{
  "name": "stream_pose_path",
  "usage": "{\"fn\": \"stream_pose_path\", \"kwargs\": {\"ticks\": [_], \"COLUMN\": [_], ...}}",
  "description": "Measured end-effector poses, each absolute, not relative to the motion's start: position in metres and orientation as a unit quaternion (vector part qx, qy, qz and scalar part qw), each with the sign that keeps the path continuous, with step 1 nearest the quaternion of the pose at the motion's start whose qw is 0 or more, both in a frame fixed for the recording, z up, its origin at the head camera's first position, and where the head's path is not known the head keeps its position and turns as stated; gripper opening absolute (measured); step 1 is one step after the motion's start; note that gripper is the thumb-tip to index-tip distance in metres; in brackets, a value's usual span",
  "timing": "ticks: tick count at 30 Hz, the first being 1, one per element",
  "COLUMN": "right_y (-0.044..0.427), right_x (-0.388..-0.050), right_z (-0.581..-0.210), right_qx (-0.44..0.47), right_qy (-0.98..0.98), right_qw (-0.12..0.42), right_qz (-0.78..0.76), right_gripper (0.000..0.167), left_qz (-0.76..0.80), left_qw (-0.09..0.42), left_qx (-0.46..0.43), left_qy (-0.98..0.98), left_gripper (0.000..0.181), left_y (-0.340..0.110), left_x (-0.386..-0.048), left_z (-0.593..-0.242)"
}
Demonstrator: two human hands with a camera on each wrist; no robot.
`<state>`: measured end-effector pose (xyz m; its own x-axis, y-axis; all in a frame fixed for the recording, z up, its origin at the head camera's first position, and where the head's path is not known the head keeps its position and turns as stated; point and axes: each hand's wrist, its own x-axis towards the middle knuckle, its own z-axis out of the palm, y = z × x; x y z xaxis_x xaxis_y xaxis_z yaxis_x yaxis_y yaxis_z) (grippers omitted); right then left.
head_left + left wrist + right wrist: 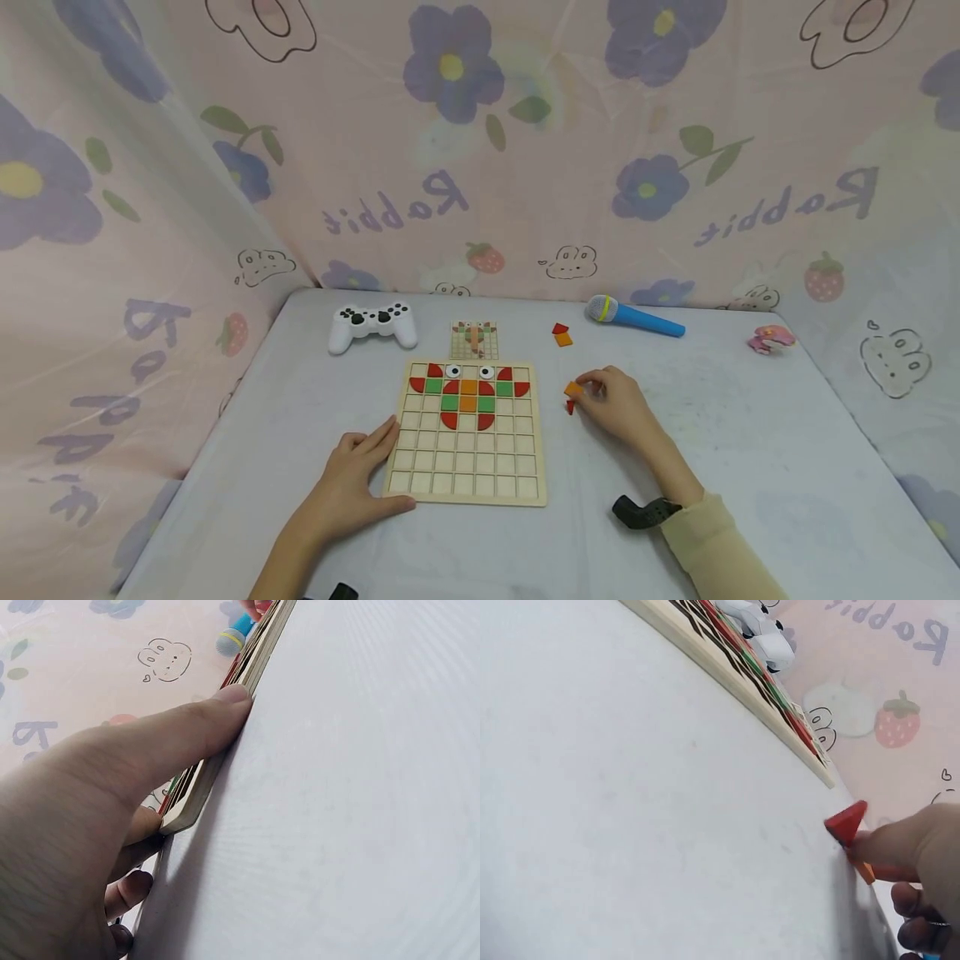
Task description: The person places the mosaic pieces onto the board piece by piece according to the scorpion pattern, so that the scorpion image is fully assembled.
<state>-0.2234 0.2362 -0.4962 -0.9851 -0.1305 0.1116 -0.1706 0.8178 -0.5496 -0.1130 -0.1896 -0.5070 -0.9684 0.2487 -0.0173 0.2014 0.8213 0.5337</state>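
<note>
A square wooden grid board (465,462) lies flat, with red, green and orange tiles and two eye tiles in its far rows. My left hand (352,479) is spread at its near left corner. The thumb (195,724) lies along the near edge, and the other fingers reach the left side. Right of the board, my right hand (618,408) pinches an orange square tile (573,389) between thumb and fingers. Against the thumb tip sits a red tile (847,822), tilted up; whether it is held too, I cannot tell.
A small pattern card (474,340) touches or nearly touches the board's far edge. Behind it are a white game controller (372,327) at left and a blue microphone (637,317) at right. Loose red and orange tiles (563,339) lie near the microphone. A pink figurine (770,338) is far right.
</note>
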Motion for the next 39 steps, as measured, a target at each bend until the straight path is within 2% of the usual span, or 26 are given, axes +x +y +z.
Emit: {"fn": "stream_pose_path", "kwargs": {"ticks": [18, 23, 32, 39], "right_y": [0.233, 0.211, 0.151, 0.113], "right_x": [-0.220, -0.215, -0.200, -0.190], "right_z": [-0.490, -0.480, -0.476, -0.481], "right_qx": [0.103, 0.119, 0.201, 0.236], "right_qy": [-0.948, -0.943, -0.926, -0.914], "right_qw": [0.047, 0.047, 0.041, 0.007], "right_qz": [0.298, 0.307, 0.319, 0.331], "right_gripper": [0.029, 0.027, 0.025, 0.022], "left_qz": [0.276, 0.275, 0.275, 0.273], "left_qw": [0.046, 0.049, 0.045, 0.049], "left_qx": [0.116, 0.111, 0.115, 0.114], "left_qy": [0.953, 0.954, 0.953, 0.954], "left_gripper": [0.110, 0.111, 0.110, 0.110], "left_y": [-0.189, -0.189, -0.190, -0.190], "left_x": [-0.113, -0.114, -0.114, -0.114], "left_z": [-0.506, -0.507, -0.508, -0.508]}}
